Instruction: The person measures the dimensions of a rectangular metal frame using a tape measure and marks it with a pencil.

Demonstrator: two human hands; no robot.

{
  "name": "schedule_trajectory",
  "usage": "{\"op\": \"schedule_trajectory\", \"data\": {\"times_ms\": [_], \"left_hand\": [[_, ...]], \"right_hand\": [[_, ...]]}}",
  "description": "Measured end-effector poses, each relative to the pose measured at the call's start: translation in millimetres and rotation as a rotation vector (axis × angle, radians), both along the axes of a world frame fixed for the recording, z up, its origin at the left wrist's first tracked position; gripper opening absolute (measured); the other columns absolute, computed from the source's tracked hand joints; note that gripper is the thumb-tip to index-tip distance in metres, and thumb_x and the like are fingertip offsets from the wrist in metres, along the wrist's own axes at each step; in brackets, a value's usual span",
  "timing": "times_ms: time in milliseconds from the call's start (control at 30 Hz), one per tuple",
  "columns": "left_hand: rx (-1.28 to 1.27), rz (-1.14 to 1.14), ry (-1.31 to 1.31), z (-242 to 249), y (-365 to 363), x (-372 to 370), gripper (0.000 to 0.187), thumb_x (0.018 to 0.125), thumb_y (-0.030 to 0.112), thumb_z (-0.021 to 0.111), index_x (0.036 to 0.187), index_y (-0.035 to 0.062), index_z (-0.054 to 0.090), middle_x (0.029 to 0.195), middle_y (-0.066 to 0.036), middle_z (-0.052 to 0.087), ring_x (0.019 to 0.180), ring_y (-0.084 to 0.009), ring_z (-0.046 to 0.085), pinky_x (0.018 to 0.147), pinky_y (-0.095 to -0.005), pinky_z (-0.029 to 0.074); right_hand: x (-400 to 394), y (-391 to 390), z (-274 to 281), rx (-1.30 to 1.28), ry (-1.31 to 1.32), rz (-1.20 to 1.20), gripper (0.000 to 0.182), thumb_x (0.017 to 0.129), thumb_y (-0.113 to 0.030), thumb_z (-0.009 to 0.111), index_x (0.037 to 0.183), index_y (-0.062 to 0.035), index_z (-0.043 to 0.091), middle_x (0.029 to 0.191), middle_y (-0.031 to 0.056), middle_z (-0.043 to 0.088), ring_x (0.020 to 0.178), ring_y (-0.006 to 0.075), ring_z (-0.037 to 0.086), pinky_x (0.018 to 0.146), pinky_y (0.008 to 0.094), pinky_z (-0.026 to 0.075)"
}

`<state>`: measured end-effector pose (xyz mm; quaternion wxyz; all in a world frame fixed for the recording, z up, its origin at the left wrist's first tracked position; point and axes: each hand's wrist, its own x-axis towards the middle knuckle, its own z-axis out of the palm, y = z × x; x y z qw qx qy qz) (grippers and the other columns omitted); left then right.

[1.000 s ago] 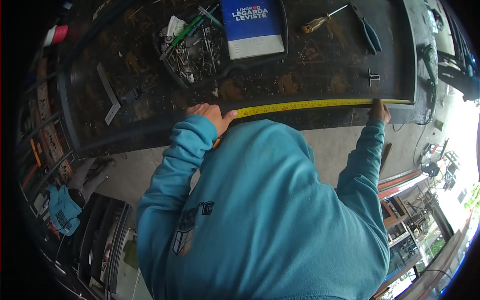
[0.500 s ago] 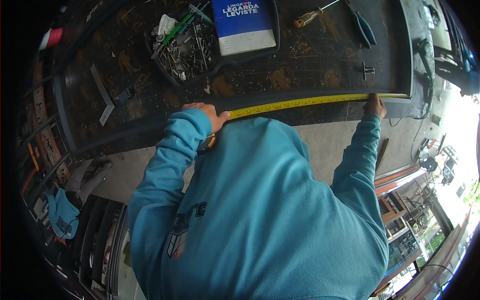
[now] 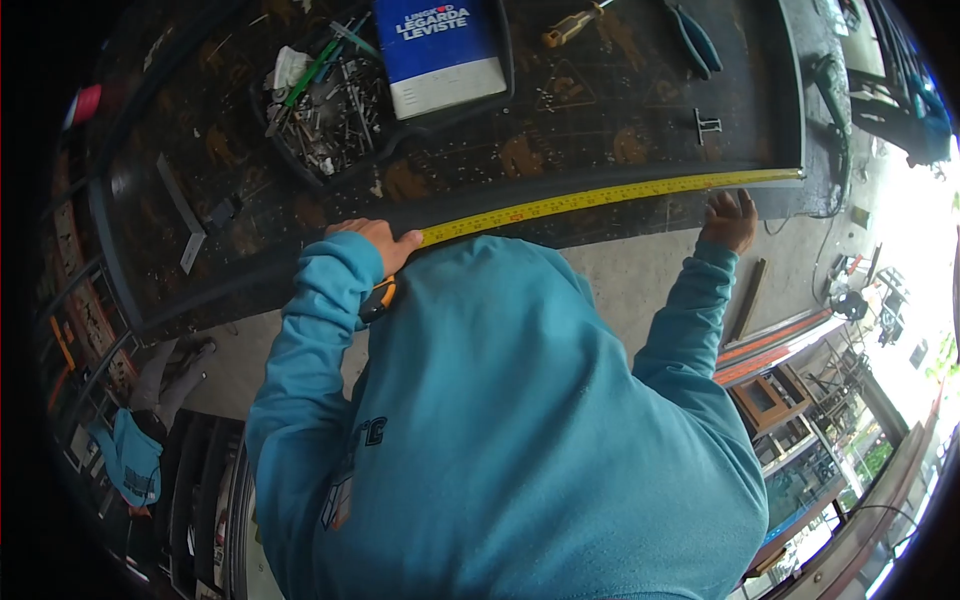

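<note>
Tape [image 3: 600, 198] on bench [image 3: 460, 165]: drawn out along the near edge, marked face up; the tray [image 3: 450, 119] lies beyond its left half, the pliers [image 3: 697, 42] beyond its right half.
Long axis: side to side across the person's front, slanting a little farther away toward the right end.
Tape from the hands: its left end meets the left hand [image 3: 365, 240]; its right stretch passes just beyond the fingertips of the right hand [image 3: 730, 220]. The left is nearer, being in contact, though the right is close beside it.
Left hand: grasping the tape, thumb laid out on the yellow strip, fingers bent over the bench edge; what the palm covers is hidden.
Right hand: released, fingers loosely curled and parted, holding nothing that shows; it looks apart from the tape, though depth is hard to judge here.
Case [image 3: 378, 298]: orange and black, just below the left hand and beside the cuff, partly hidden.
Fitting [image 3: 708, 126]: a small metal piece on the bench, beyond the tape and the right hand.
Tip [image 3: 799, 174]: the tape's far end, at the right corner, well past the right hand; whether it hooks on anything is too small to tell.
</note>
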<state>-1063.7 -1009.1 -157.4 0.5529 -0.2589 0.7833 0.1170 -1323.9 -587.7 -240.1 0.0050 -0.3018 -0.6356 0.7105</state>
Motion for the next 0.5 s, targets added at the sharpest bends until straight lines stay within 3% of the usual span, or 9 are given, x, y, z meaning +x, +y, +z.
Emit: {"op": "schedule_trajectory", "data": {"times_ms": [33,167,233,300,333,400,500], "left_hand": [[-0.002,0.009,0.004,1.4,0.0,-0.6,0.073,0.092,0.067,0.042,0.114,0.0035,0.071,0.118,-0.022,0.067,0.113,-0.0374,0.062,0.101,-0.0442,0.046],[0.003,-0.002,0.015,1.9,0.8,-1.5,0.073,0.092,0.067,0.041,0.112,0.0035,0.071,0.116,-0.021,0.067,0.113,-0.038,0.062,0.101,-0.0459,0.045],[-0.003,0.0,-0.001,2.6,1.1,-2.2,0.074,0.092,0.068,0.04,0.112,0.0035,0.071,0.115,-0.021,0.068,0.112,-0.0382,0.062,0.101,-0.0468,0.044],[-0.01,0.002,-0.023,6.9,3.3,-6.5,0.072,0.093,0.066,0.041,0.113,0.0042,0.071,0.116,-0.02,0.068,0.114,-0.0362,0.062,0.101,-0.045,0.044],[-0.019,0.01,-0.05,8.5,4.4,-8.1,0.07,0.094,0.065,0.041,0.114,0.0048,0.071,0.117,-0.019,0.068,0.115,-0.0341,0.061,0.102,-0.0432,0.044],[-0.012,0.014,-0.043,4.9,3.8,-5.0,0.07,0.094,0.065,0.041,0.113,0.005,0.071,0.117,-0.018,0.068,0.115,-0.034,0.062,0.101,-0.0435,0.044],[-0.011,0.028,-0.038,4.0,3.8,-3.5,0.069,0.094,0.065,0.041,0.113,0.0053,0.071,0.116,-0.018,0.069,0.114,-0.0338,0.062,0.101,-0.0438,0.044]], "right_hand": [[10.4,-28.0,24.4,-0.014,0.081,0.03,0.069,0.102,-0.054,0.027,0.122,0.0039,0.059,0.087,0.0197,0.068,0.075,0.0279,0.065,0.058,0.0323,0.05],[26.1,-48.1,51.4,-0.229,0.123,0.26,0.076,0.102,-0.058,0.023,0.118,0.0048,0.062,0.088,0.0195,0.069,0.074,0.0264,0.067,0.059,0.0304,0.051],[32.8,-56.0,57.4,-0.116,0.043,0.627,0.078,0.101,-0.062,0.028,0.106,0.0055,0.068,0.084,0.0164,0.07,0.07,0.0226,0.068,0.06,0.0291,0.053],[44.6,-83.4,68.5,0.217,0.072,0.762,0.066,0.101,-0.056,0.042,0.099,0.0036,0.07,0.077,0.0121,0.069,0.064,0.0171,0.065,0.058,0.0267,0.051],[46.5,-90.3,68.5,0.162,0.146,0.837,0.037,0.097,-0.034,0.061,0.093,0.0018,0.07,0.075,0.01,0.069,0.065,0.0138,0.064,0.057,0.0255,0.05],[51.4,-106.4,76.3,0.514,0.196,1.018,0.015,0.088,-0.014,0.072,0.09,0.0005,0.069,0.077,0.0094,0.069,0.068,0.0129,0.064,0.06,0.0256,0.05],[59.3,-122.1,69.3,0.387,0.247,1.012,0.013,0.081,-0.008,0.075,0.085,0.0013,0.067,0.08,0.0089,0.069,0.071,0.0132,0.065,0.065,0.0269,0.052]]}}
